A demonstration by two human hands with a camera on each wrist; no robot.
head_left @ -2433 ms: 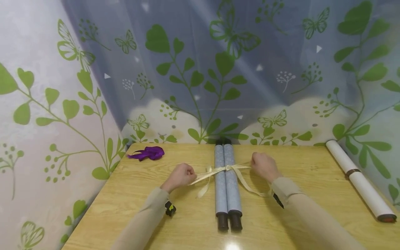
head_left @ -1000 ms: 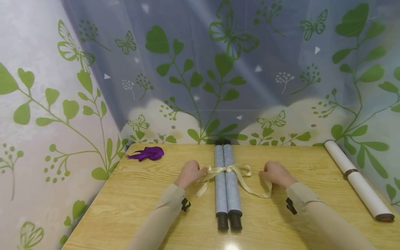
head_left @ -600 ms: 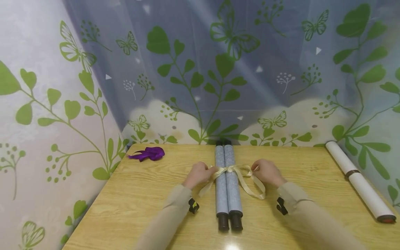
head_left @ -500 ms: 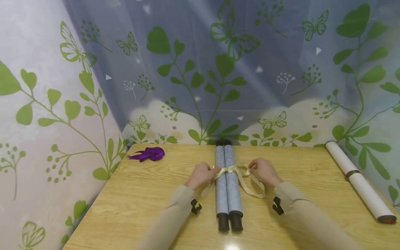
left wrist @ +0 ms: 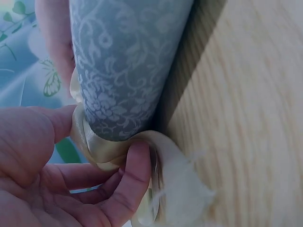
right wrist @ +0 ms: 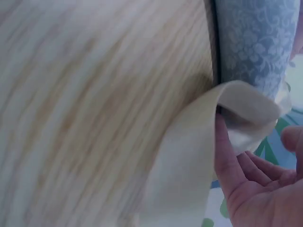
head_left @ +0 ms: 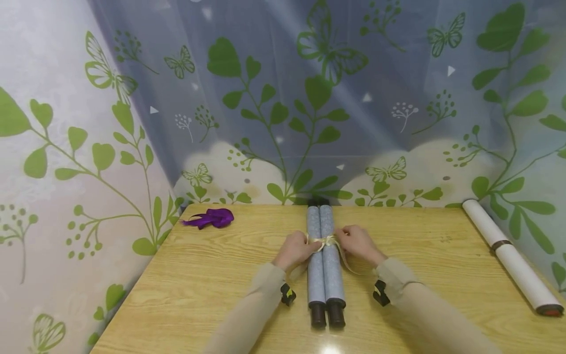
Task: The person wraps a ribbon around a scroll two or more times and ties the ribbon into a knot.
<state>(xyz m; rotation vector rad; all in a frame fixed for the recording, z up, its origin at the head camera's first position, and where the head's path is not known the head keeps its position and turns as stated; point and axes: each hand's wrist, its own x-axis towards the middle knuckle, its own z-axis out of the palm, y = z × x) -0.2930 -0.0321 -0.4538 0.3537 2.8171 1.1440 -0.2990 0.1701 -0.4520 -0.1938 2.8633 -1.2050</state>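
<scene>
Two pale blue patterned scrolls (head_left: 332, 280) with dark end knobs lie side by side on the wooden table. A cream ribbon (head_left: 328, 241) is tied in a bow around both, about halfway along. My left hand (head_left: 295, 249) grips its left loop, thumb on the satin and fingers curled beneath, as the left wrist view shows. From the right, my right hand (head_left: 356, 242) holds the other loop at the scrolls' side. Its index finger (right wrist: 227, 158) reaches inside the ribbon's fold (right wrist: 248, 101) in the right wrist view. The knot is partly covered by the fingers.
A purple ribbon (head_left: 212, 218) lies bunched at the table's back left. Along the right edge rests a white scroll (head_left: 522, 275) with a brown band. A leaf-printed curtain (head_left: 265, 98) hangs right behind the table (head_left: 199, 285).
Both hands held the ribbon ends apart, then came inward to the bow. The left hand now overlaps the left scroll; the right hand has moved left against the right scroll.
</scene>
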